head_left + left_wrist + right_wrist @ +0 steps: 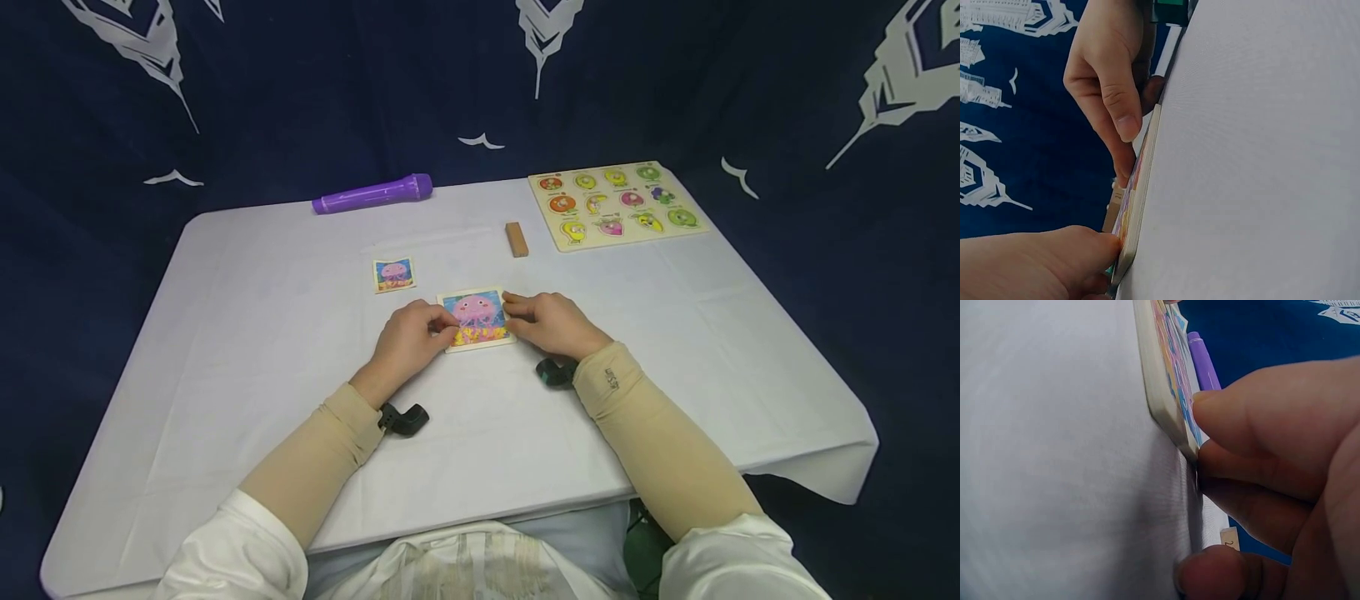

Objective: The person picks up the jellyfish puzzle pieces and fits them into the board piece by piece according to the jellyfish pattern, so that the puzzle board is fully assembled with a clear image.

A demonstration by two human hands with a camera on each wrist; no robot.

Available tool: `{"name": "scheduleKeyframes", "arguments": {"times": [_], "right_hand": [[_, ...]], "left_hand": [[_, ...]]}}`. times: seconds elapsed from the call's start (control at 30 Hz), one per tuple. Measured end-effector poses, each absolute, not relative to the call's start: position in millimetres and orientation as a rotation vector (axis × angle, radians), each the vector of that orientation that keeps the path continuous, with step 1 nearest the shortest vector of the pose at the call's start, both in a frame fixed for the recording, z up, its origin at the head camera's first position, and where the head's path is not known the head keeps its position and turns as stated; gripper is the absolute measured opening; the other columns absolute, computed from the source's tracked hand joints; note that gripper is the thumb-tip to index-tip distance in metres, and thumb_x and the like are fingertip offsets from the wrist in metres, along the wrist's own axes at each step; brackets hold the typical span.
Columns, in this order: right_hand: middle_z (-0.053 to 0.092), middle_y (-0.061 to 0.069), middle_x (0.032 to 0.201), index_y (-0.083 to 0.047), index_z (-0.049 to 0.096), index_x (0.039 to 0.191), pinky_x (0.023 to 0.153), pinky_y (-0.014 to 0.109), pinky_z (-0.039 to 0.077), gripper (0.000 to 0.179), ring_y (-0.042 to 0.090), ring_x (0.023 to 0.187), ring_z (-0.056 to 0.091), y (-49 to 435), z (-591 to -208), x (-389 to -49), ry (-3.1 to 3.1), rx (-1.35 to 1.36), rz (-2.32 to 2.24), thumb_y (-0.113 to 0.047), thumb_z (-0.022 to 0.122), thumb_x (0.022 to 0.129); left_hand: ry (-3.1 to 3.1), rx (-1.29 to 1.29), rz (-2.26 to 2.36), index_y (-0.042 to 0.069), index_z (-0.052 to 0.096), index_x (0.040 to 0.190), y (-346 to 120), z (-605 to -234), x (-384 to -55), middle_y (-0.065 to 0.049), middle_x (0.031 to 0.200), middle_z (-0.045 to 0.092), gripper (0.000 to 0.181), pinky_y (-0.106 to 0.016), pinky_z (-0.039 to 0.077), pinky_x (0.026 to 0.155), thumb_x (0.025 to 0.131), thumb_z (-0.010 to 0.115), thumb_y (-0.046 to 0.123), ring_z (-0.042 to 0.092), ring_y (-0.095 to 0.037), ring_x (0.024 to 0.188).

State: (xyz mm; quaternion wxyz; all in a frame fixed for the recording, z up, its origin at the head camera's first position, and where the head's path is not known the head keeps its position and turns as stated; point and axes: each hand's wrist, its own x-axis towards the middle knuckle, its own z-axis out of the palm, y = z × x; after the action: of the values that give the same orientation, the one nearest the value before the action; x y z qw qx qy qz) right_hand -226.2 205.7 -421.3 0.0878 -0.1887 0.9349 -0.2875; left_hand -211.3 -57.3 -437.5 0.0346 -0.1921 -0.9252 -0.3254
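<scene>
A jellyfish picture board [476, 312], thick and pale-edged, lies flat on the white-covered table between both hands. At its left edge my left hand [411, 337] pinches it, the thumb resting on the picture side; the left wrist view shows that thumb on the board's rim [1137, 231]. The right hand [553, 323] holds the opposite edge, its thumb [1216, 412] on the picture and the other fingers bent by the side. What lies under the board is hidden. Just beyond the left hand is a small square card [394, 274] with a similar jellyfish.
A small brown wooden block [517, 239] lies behind the board. A purple flashlight-shaped tube [372, 195] is near the table's back edge. Toward the back right sits a fruit puzzle board [618, 206]. A dark blue patterned curtain [337, 92] hangs behind the white tablecloth [255, 333].
</scene>
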Motion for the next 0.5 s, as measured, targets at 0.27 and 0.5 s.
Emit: {"name": "scheduleKeyframes", "arguments": {"times": [0.27,0.5], "right_hand": [[0.05,0.0,0.154,-0.009,0.063,0.139,0.118,0.048,0.037,0.043,0.027,0.146,0.044,207.3,-421.3,-225.6,2.774,-0.569,-0.863,-0.029,0.065,0.101],[0.05,0.0,0.154,-0.01,0.062,0.139,0.118,0.048,0.037,0.044,0.028,0.146,0.043,207.7,-421.7,-227.2,2.771,-0.566,-0.857,-0.029,0.065,0.1]], "left_hand": [[-2.841,-0.585,-1.03,0.016,0.076,0.11,-57.3,-438.3,-209.7,0.001,0.091,0.065,0.022,-0.034,0.048,0.071,0.094,0.075,0.031,0.06,-0.016,0.081],[-2.858,-0.611,-0.993,0.018,0.08,0.101,-56.0,-435.6,-209.5,0.001,0.091,0.066,0.016,-0.034,0.05,0.075,0.091,0.079,0.031,0.061,-0.017,0.084]]}}
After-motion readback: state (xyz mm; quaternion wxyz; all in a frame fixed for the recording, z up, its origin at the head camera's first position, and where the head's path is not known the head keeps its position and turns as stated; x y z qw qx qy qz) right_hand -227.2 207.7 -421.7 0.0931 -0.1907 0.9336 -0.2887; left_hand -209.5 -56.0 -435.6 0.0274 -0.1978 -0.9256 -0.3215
